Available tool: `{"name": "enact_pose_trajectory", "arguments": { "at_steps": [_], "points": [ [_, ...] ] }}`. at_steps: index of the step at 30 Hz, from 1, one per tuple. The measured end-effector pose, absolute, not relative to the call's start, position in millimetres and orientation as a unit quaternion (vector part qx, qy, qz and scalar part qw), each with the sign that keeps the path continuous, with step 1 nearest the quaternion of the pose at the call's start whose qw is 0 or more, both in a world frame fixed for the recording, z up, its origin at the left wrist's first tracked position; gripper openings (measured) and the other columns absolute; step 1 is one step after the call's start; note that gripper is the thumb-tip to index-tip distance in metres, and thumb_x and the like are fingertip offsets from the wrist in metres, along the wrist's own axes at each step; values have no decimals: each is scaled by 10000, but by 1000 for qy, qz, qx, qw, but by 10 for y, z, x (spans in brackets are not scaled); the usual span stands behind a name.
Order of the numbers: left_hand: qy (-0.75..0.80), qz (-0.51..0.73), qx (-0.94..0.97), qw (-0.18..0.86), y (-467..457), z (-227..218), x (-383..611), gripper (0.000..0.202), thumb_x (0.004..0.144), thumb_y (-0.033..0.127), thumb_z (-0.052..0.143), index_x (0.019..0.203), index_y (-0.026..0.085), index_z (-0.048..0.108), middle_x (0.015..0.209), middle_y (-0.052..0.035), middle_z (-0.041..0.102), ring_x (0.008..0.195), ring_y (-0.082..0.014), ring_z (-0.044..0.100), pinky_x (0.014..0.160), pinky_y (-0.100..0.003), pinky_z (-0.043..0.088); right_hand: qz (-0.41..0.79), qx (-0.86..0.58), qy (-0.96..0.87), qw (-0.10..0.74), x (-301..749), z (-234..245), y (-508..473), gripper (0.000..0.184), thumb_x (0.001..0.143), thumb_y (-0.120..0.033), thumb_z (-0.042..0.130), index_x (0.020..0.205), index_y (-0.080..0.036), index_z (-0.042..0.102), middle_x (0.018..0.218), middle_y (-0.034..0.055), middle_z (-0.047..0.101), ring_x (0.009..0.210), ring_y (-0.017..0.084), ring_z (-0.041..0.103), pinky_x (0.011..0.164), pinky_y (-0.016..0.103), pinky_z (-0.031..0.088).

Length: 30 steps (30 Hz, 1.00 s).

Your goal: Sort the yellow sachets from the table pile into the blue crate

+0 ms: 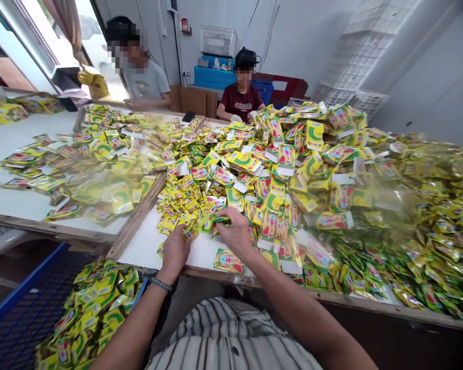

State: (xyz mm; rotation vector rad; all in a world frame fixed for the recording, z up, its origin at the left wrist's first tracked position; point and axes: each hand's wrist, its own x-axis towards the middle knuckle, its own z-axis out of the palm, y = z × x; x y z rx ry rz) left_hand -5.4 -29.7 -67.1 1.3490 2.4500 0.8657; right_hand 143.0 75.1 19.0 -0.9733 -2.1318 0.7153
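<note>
Right hand (237, 232): fingers pinched on one small sachet (217, 221), which sticks out from the fingertips toward the other hand.
Sachet axis: roughly left to right, spanning the gap between the hands, free end toward the left fingers.
Left hand (175, 252): fingers curled down among loose packets (I cannot tell whether they grip one).
Nearer hand: right, already on it; left fingertips near, apart.
Around: heap (185, 198) just beyond both fingertips; bare table (146, 246) under the palms; blue crate (19, 303) behind the left wrist.
</note>
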Motion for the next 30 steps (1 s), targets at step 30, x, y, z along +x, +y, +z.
{"name": "enact_pose_trajectory", "arguments": {
  "at_steps": [30],
  "points": [
    [500,676,28,540,-338,-93,292,354,518,334,843,748,147,650,699,29,616,607,-100,554,513,-196,474,550,-452,-647,274,1591,162,563,297,658,-412,742,804,-194,605,747,-3,605,727,156,555,657,268,463]
  ]
}}
